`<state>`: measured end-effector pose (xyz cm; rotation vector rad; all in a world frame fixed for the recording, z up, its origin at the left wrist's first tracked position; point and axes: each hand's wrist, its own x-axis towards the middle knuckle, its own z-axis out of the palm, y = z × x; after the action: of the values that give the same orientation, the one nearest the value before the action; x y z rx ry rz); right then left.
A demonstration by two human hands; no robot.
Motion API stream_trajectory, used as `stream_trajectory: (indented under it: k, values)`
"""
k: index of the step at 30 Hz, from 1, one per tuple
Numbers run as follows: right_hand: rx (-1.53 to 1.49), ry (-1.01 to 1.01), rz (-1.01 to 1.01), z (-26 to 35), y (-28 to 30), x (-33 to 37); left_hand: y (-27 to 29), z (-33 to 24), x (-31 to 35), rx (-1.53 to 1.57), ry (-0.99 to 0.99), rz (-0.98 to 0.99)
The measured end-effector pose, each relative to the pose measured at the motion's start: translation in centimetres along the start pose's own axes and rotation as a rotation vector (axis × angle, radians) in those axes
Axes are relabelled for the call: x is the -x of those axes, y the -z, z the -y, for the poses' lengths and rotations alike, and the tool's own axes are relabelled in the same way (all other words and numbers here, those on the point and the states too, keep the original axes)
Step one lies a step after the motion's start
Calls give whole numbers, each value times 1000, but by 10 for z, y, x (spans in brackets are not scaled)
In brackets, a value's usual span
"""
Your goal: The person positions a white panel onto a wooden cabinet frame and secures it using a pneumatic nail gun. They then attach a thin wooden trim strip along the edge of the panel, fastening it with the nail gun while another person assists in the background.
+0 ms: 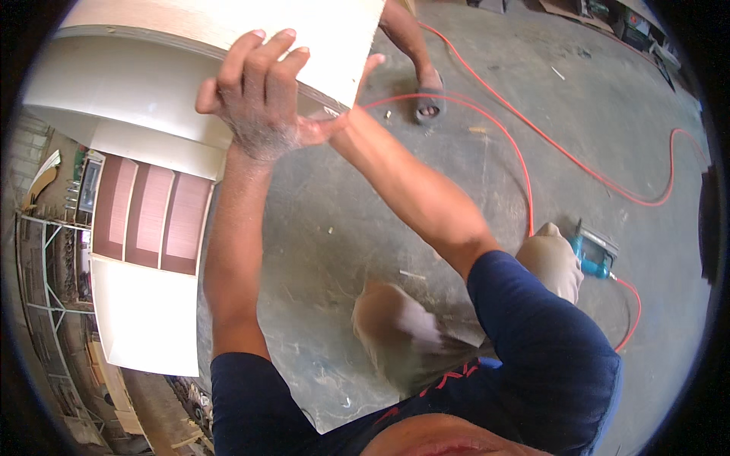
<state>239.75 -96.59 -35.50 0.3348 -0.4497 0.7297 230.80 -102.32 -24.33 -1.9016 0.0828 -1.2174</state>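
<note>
My left hand (262,99) presses against the front edge of a pale wooden cabinet (167,91) at the upper left. Its fingers are spread over the top panel (198,19), and its thumb stretches right along the edge near the corner. My right hand (368,73) is at the same corner, beyond the left thumb. Only a finger or thumb of it sticks up past the panel's side; the rest is hidden, so its grip cannot be made out. The cabinet's white inner face shows below the panel edge.
Beside my right knee lies a teal air nailer (595,258) on an orange hose (525,163) that loops over the concrete floor (319,251). Another person's sandalled foot (428,106) stands beyond the corner. A pink-lined shelf unit (144,216) and metal racks (49,266) are at left.
</note>
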Motion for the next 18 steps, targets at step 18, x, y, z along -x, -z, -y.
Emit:
stream_trajectory:
  k: [18]
  values:
    - [1404,313,137,156,-58,65,-3,-1,-1,41,45,-57]
